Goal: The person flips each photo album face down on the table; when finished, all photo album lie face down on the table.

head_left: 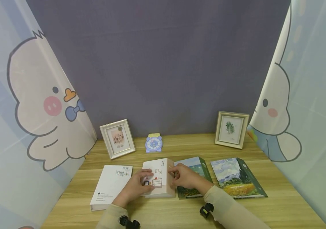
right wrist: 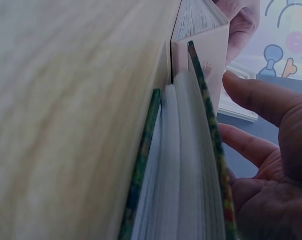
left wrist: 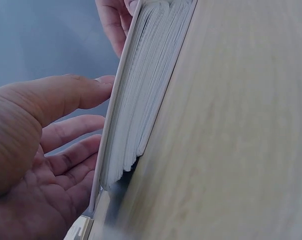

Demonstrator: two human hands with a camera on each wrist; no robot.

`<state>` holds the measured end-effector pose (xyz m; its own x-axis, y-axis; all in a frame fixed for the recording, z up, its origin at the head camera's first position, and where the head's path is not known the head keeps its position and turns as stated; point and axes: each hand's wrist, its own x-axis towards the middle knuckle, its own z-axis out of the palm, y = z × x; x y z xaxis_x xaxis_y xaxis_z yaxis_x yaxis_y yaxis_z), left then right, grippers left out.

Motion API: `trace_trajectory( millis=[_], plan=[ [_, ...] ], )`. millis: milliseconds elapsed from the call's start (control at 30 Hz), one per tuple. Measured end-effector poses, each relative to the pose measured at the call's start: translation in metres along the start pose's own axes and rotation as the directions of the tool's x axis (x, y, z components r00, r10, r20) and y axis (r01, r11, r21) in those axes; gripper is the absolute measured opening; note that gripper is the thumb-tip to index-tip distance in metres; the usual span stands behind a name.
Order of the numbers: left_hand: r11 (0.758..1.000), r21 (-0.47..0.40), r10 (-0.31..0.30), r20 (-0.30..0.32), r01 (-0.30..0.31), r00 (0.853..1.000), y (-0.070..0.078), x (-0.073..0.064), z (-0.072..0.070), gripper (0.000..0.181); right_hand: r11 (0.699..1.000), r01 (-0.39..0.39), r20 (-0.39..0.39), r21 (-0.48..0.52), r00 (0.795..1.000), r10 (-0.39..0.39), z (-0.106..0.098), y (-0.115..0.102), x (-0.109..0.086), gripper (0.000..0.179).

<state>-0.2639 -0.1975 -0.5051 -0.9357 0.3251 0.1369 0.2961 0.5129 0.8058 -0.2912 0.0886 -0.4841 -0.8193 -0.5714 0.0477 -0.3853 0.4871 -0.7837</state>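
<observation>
A white photo album with a small line drawing of furniture lies near the middle of the wooden table, its thick spine facing right. My left hand rests on the left part of its cover. In the left wrist view, the thumb reaches the cover's edge, with the page block showing below. From the right, my right hand touches the spine with its fingertips, reaching over a painted seascape album. In the right wrist view, the thumb and fingers extend toward the white album's spine.
A larger white album lies to the left, and a landscape-cover photo album to the right. Behind stand two picture frames, with a blue clock-shaped item between them. Curtains close off the back and sides.
</observation>
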Motion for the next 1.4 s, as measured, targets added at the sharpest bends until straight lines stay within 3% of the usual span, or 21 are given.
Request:
trace_trajectory(
  millis=[367,533,867,1067,1400],
  plan=[
    [0.999,-0.030,-0.016,-0.001,0.016,1.000,0.006,-0.002,-0.005,0.056,1.000,0.007,0.024,0.025,1.000,-0.007,-0.002,-0.003,-0.001,0.058],
    [0.997,-0.068,-0.041,-0.053,0.038,0.998,0.008,-0.005,-0.018,0.051,0.999,0.017,0.013,0.028,1.000,-0.018,-0.003,-0.007,0.000,0.048],
    [0.999,0.038,-0.026,-0.193,0.034,0.981,-0.009,-0.020,-0.060,0.052,0.998,0.000,-0.039,0.063,0.999,0.002,0.003,-0.015,0.008,0.051],
    [0.989,0.134,-0.021,-0.304,0.065,0.952,-0.028,-0.037,-0.093,0.054,0.999,0.013,-0.035,0.049,0.999,-0.012,0.005,-0.023,0.011,0.051],
    [0.993,0.033,-0.093,-0.347,0.111,0.933,-0.045,-0.065,-0.132,0.063,0.999,0.013,-0.050,-0.036,0.999,-0.015,0.011,-0.033,0.015,0.051]
  ],
)
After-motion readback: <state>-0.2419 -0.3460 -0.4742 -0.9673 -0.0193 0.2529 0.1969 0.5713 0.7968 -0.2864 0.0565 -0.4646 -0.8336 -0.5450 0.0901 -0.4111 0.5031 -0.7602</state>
